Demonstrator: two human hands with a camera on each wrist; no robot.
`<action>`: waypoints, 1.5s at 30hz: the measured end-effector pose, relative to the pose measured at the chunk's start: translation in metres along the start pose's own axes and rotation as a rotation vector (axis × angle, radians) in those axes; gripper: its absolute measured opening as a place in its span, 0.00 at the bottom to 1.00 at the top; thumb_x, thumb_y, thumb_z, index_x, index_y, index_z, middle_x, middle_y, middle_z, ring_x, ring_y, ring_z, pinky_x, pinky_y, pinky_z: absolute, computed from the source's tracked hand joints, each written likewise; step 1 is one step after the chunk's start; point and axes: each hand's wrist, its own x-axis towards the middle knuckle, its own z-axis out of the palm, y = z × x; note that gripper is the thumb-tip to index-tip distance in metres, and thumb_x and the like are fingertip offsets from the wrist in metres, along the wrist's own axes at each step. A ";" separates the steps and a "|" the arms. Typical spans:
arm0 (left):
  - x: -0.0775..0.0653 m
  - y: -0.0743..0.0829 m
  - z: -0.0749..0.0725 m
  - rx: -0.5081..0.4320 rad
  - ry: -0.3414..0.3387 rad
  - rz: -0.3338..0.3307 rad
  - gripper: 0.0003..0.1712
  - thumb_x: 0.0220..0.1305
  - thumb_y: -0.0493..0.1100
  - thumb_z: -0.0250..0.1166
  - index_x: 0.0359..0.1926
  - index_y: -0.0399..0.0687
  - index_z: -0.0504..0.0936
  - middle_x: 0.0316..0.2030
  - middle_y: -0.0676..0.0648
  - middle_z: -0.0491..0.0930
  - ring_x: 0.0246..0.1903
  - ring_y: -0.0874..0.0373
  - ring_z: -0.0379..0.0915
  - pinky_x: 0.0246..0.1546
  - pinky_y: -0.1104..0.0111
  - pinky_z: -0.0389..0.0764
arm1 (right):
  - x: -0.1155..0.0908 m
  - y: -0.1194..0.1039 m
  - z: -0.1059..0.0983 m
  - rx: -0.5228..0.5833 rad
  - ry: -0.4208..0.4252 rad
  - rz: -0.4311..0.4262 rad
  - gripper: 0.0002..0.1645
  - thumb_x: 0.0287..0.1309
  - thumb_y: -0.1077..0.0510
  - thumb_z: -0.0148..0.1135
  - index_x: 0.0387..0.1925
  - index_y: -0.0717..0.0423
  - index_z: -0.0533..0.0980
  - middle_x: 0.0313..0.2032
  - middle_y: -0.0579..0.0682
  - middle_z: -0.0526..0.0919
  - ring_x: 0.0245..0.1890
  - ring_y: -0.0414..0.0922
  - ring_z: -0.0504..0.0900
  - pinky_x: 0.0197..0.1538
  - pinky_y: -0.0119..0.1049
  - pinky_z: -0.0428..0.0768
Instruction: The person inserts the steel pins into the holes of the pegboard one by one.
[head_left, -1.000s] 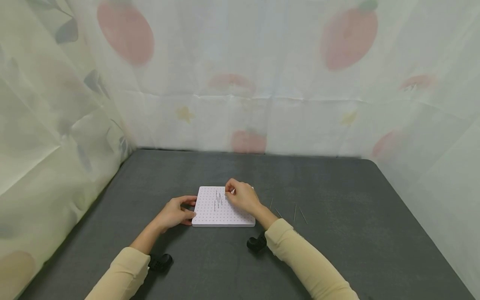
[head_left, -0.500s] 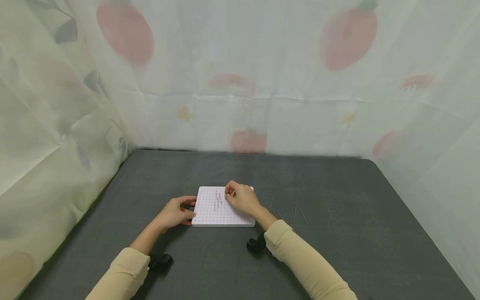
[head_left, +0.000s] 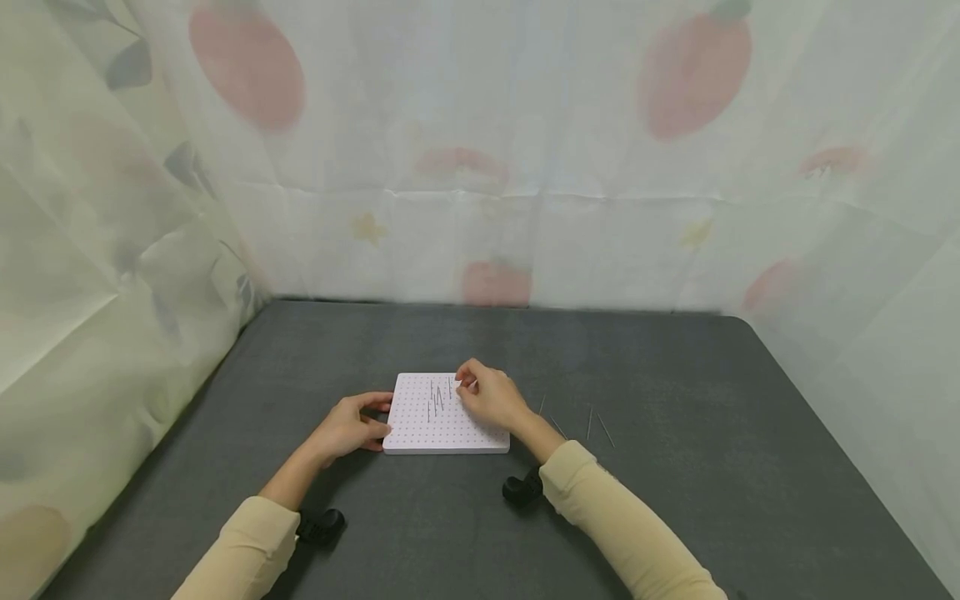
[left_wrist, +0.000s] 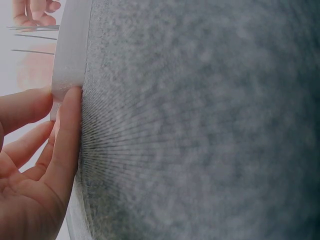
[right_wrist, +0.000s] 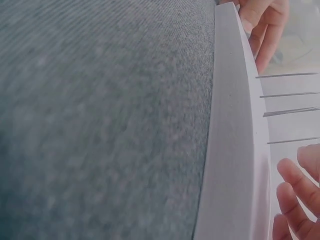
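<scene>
A square white board (head_left: pixel 420 429) dotted with small holes lies on the dark table, with several thin metal pins (head_left: pixel 430 412) standing in its left and upper part. At its left side my left hand (head_left: pixel 347 428) touches the edge, and in the left wrist view the fairly straight fingers (left_wrist: pixel 67 135) lie along the side wall near a corner. Over the board's upper right part is my right hand (head_left: pixel 491 396), just right of a standing pin (head_left: pixel 450 388). Its fingers (right_wrist: pixel 295 175) are loosely bent and nothing shows between them in the right wrist view.
Several loose pins (head_left: pixel 605 430) lie on the dark grey table (head_left: pixel 675 500) to the right of the board, some close to my right forearm. A black wrist camera (head_left: pixel 522 489) hangs under each forearm. A patterned curtain (head_left: pixel 585 250) rises behind the table.
My right hand has shifted slightly right, away from the pin that its fingertips were at; that pin now stands uncovered on the board. My left hand has stayed at the board's edge.
</scene>
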 end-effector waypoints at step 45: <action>0.003 -0.003 -0.001 0.000 -0.011 0.001 0.34 0.54 0.29 0.63 0.63 0.37 0.65 0.54 0.34 0.68 0.35 0.54 0.78 0.29 0.62 0.83 | -0.061 0.048 -0.076 0.034 0.060 0.041 0.09 0.58 0.58 0.59 0.41 0.52 0.75 0.34 0.42 0.80 0.36 0.39 0.78 0.40 0.36 0.78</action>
